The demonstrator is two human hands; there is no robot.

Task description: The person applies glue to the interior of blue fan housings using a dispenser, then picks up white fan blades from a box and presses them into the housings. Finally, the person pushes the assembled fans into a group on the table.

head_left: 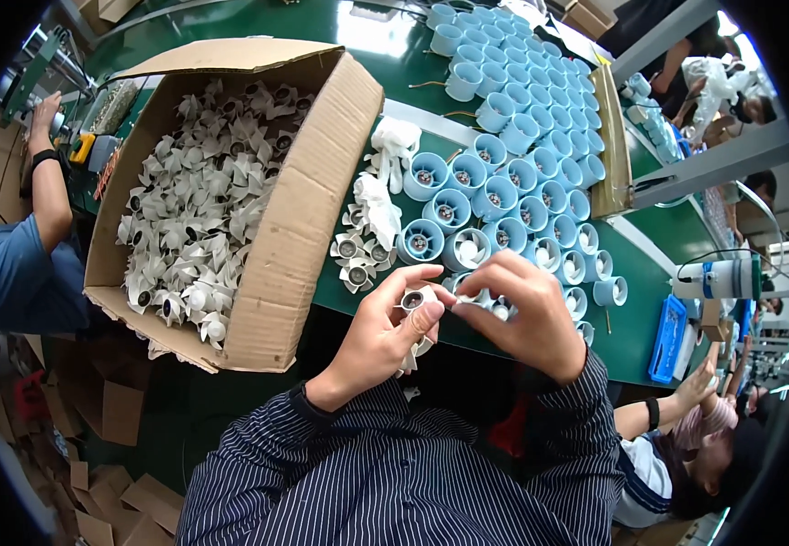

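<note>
Close to the table's near edge, my left hand (378,335) is closed around a small white fan impeller (419,296), its dark-centred hub facing up between thumb and fingers. My right hand (538,314) is beside it, thumb and fingertips pinched together next to the impeller; what they hold is too small to make out. Just beyond my hands stand rows of light-blue round fan housings (449,211). Many far ones show open tops, while several near ones have white impellers inside. A few loose impellers (355,273) lie on the green table to the left of the housings.
A large open cardboard box (321,196) full of white impellers (203,200) stands at left. White gloves (378,211) lie between box and housings. A blue tray (668,338) sits at right. People work at both sides; cardboard cartons (121,411) lie at lower left.
</note>
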